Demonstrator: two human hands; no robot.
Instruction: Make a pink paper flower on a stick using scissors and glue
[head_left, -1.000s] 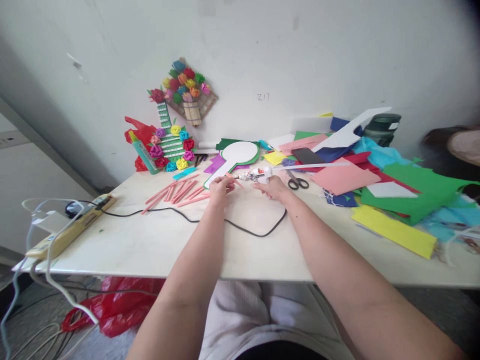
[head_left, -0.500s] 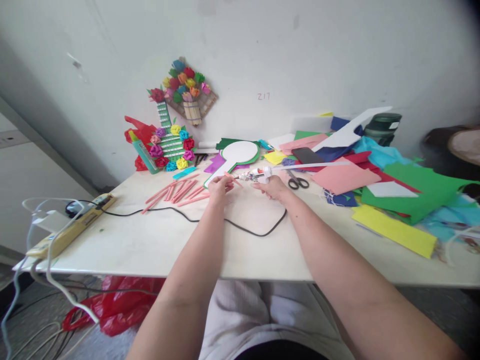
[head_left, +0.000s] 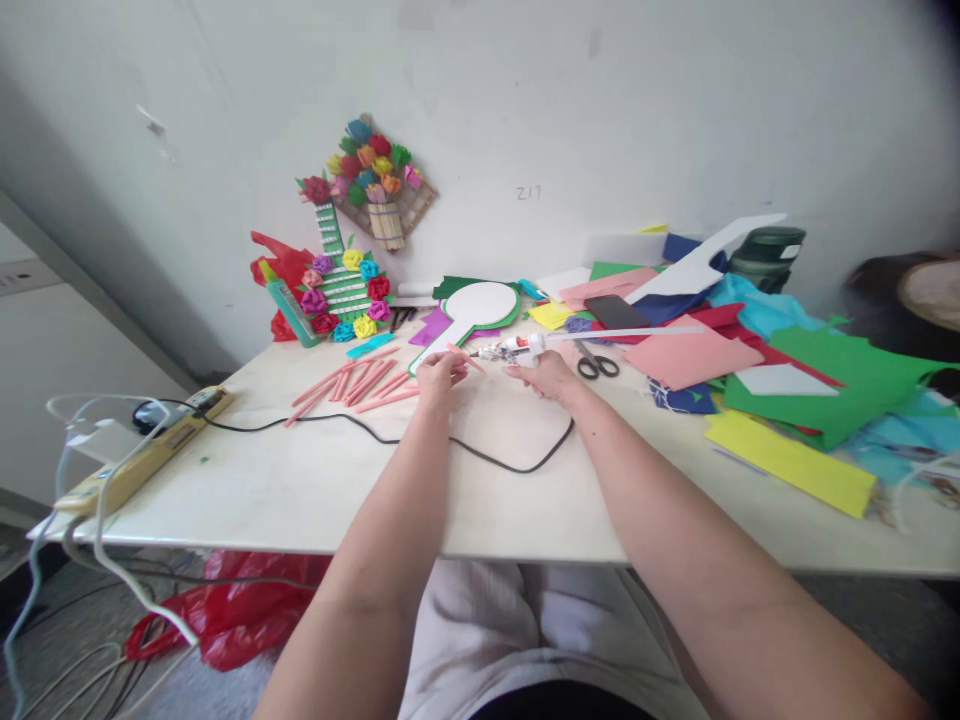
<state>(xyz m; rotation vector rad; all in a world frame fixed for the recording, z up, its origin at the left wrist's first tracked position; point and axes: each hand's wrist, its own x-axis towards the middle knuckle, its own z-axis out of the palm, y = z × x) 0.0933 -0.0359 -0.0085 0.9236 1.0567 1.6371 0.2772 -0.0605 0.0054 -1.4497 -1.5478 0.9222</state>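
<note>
Between the fingers of my left hand [head_left: 442,376] is a thin pink paper strip [head_left: 471,358], pinched so that its far end sticks out to the right. My right hand [head_left: 546,376] is wrapped round a white hot glue gun [head_left: 527,346], and its nozzle points left at the strip, close to it. A long white glue stick [head_left: 622,331] juts from the back of the gun. Just beyond my left hand lies a white round-headed cutout with a handle [head_left: 480,302], edged in green. Several rolled pink paper sticks [head_left: 363,382] are scattered to the left.
A black cord [head_left: 517,468] loops across the table below my hands from a yellow power strip [head_left: 142,450]. Black-handled scissors [head_left: 598,366] and coloured sheets [head_left: 810,375] lie at right. A flower-covered craft [head_left: 345,285] and green glue bottle [head_left: 289,308] stand back left.
Almost nothing differs. Both hands stay in place with the strip and the glue gun, and the view has shifted very slightly.
</note>
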